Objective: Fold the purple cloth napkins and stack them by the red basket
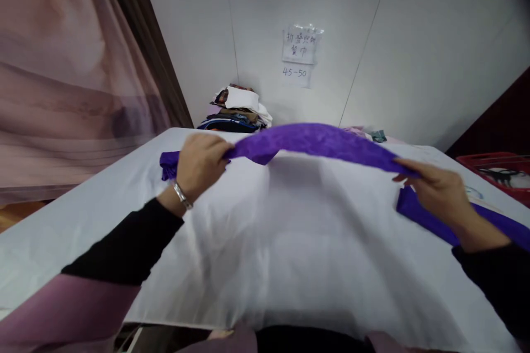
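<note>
pink curtain (pixel 62 77) left; clothes pile (pixel 240 109) by wall (pixel 186 16); red basket (pixel 515 194) right.

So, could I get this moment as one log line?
left hand: holds purple cloth | right hand: holds same purple cloth | purple cloth: arched above white-covered table

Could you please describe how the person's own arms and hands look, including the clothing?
Both the left hand and right hand are ungloved. A silver-coloured bracelet circles the left wrist; none shows on the right. The left black sleeve meets mauve fabric farther up the arm. The right black sleeve shows no mauve part.
</note>
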A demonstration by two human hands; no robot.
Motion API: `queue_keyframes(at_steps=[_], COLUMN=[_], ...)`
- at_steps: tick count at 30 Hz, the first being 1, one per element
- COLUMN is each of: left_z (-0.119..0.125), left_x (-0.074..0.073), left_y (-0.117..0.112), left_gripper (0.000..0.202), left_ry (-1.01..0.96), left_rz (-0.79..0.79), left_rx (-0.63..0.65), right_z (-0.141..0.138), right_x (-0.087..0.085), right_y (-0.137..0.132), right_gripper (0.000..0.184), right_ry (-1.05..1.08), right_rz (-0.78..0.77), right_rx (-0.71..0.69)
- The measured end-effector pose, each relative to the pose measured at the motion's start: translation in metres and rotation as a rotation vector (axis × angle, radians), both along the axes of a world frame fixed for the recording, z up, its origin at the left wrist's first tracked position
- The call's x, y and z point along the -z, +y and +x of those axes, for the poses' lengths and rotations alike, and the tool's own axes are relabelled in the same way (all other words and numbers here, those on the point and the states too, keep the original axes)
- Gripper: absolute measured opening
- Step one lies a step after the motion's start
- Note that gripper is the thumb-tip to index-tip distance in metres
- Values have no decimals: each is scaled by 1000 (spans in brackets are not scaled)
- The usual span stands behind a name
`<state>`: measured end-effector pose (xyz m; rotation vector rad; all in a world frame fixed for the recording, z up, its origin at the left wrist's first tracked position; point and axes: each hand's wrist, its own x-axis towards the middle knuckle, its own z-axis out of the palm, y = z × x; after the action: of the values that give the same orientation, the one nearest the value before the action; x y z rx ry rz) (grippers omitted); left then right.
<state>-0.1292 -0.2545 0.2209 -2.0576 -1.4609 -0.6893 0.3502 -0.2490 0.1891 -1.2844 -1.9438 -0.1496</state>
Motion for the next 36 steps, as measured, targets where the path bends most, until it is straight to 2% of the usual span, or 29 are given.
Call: queue_keyframes(at_steps=[3,6,8,11,13,16,20,24,27,31,36], left_z=[3,7,8,6,2,-8,-22,-33,-38,-40,-44], left_x=[60,108,132,155,163,168,168,172,175,176,176], left_y=[-10,-23,-32,-45,-52,-60,-69,-75,-78,-82,-84], left_gripper=[22,32,36,36,36,39,36,39,42,40,32], left_ry=[-19,-52,-71,-91,-104,-120,-132,-113,-82,-70,-204], left_rz=[-163,-314,-403,-488,-519,-524,-496,-505,-523,-527,-503], left_rx=[58,129,148,158,152,122,44,-18,-44,-45,-137], right_z=[15,21,21,17,13,8,-1,-12,-18,-21,-20], right_x=[49,88,107,123,128,129,121,108,99,92,93], right_y=[-16,-35,-50,-75,-90,-108,-126,-140,-144,-143,-141], right_gripper=[39,41,42,44,46,44,36,32,28,28,31], right_ry=[-179,-295,-326,-297,-247,-186,-169,-160,-131,-55,-61], right_rz=[-119,-235,-322,-441,-501,-581,-653,-743,-800,-850,-880], right_rx=[-141,-177,-191,-225,-246,-251,-227,-276,-322,-304,-293])
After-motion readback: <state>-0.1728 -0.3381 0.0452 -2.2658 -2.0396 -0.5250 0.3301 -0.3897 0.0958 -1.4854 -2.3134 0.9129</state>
